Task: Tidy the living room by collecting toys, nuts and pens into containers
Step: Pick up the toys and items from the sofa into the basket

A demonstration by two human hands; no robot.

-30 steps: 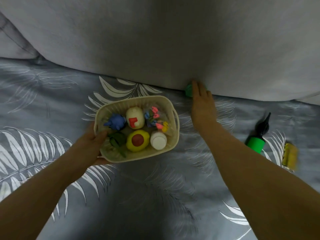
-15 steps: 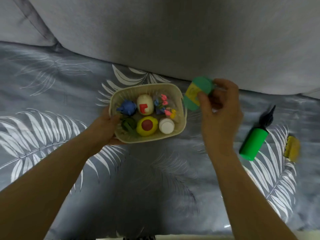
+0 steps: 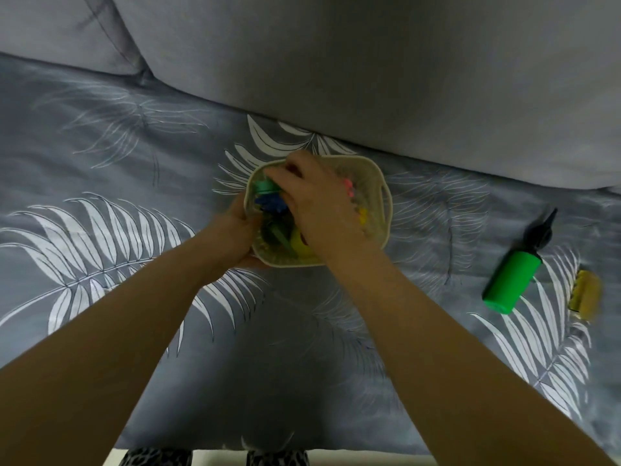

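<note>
A cream plastic basket [image 3: 379, 196] sits on the grey leaf-print sofa cover. My left hand [image 3: 235, 235] grips its left rim. My right hand [image 3: 316, 200] reaches down into the basket, its fingertips on a round green toy [image 3: 263, 186] at the far left corner. Under and beside that hand I see a blue toy [image 3: 270, 203], a dark green toy [image 3: 277, 235], a yellow toy [image 3: 299, 245] and small pink and yellow pieces [image 3: 354, 201]. The hand hides the other contents.
A green cylinder with a black nozzle [image 3: 512, 280] lies on the cover to the right, with a small yellow toy [image 3: 584, 294] beside it. The grey back cushion [image 3: 369, 79] rises behind the basket. The sofa's front edge runs along the bottom.
My right hand picked the green toy up from the foot of the cushion, carried it left and lowered it into the basket. My left hand has stayed on the rim.
</note>
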